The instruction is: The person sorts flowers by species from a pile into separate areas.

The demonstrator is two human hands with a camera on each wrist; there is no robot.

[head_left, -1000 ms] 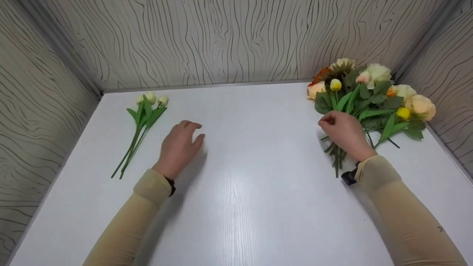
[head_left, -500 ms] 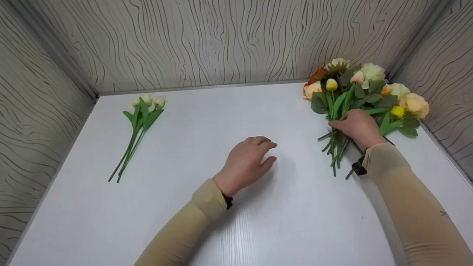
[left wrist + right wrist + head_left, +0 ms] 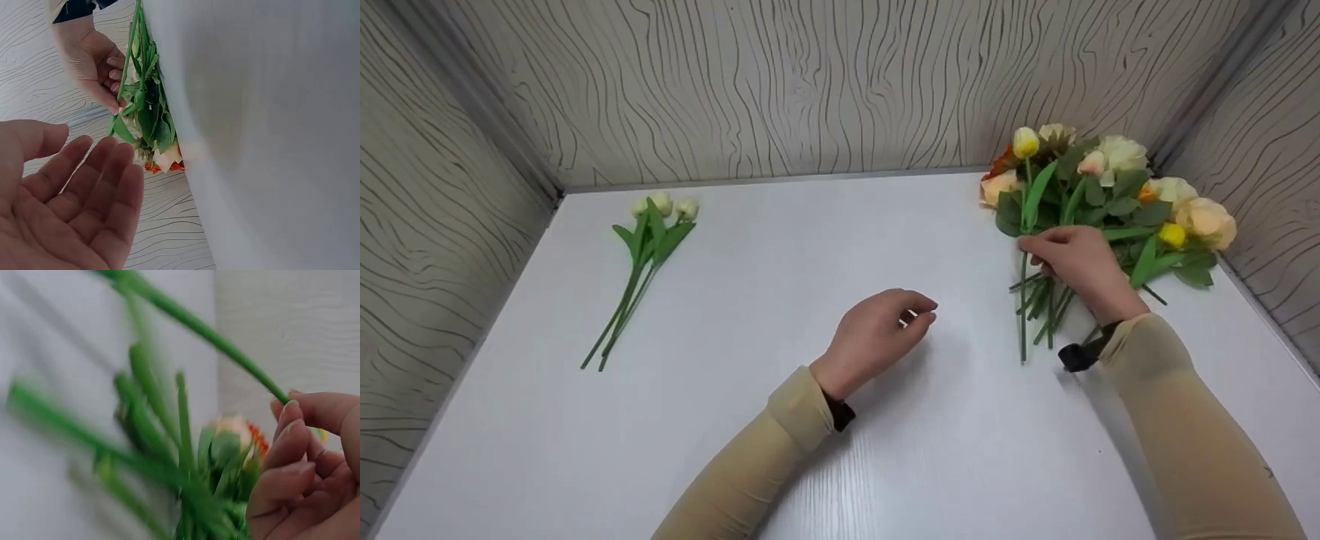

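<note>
A yellow tulip (image 3: 1025,142) is pinched by its stem between the thumb and fingertips of my right hand (image 3: 1080,259), raised above the heap of flowers. In the right wrist view the green stem (image 3: 208,332) runs from those fingertips across the picture. Beneath and behind this hand lies the heap of artificial flowers (image 3: 1129,187), with cream, peach and orange blooms and a second yellow tulip (image 3: 1171,235). Over the middle of the table hovers my left hand (image 3: 877,334), holding nothing. Its fingers look relaxed and slightly bent in the left wrist view (image 3: 84,197).
Several white tulips (image 3: 641,247) lie together at the left of the white table (image 3: 810,232), heads toward the back. Patterned wall panels (image 3: 825,82) enclose the table at the back and sides. Loose stems (image 3: 1050,307) stick out from the heap toward the front.
My left hand has moved right, from beside the white tulips to mid-table. My right hand has taken a yellow tulip by the stem and lifted it off the heap.
</note>
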